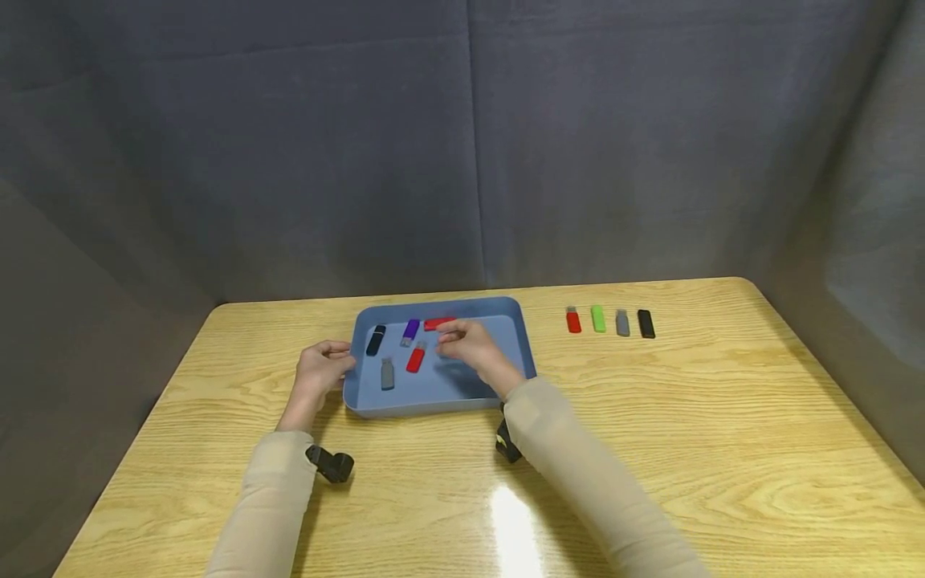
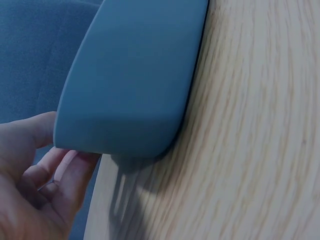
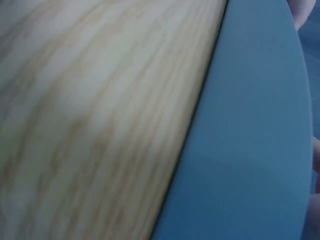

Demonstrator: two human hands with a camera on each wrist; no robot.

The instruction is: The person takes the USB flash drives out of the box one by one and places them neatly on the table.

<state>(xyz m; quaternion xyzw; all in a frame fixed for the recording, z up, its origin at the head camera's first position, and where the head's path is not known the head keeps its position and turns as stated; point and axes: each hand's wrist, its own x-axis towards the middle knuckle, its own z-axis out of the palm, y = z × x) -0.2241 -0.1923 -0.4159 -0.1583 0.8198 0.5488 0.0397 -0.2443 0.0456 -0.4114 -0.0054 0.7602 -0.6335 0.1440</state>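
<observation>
L hand (image 1: 322, 372) pinches tray (image 1: 426, 407) at left; I'd brace firmly. R hand (image 1: 470, 345), fingers loosely parted, seems empty, nr far red stick (image 1: 432, 324).

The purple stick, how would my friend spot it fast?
Start at the blue tray on the wooden table. In its far half, the purple stick lies between a black stick on its left and a red stick on its right. Only this one is purple.
</observation>
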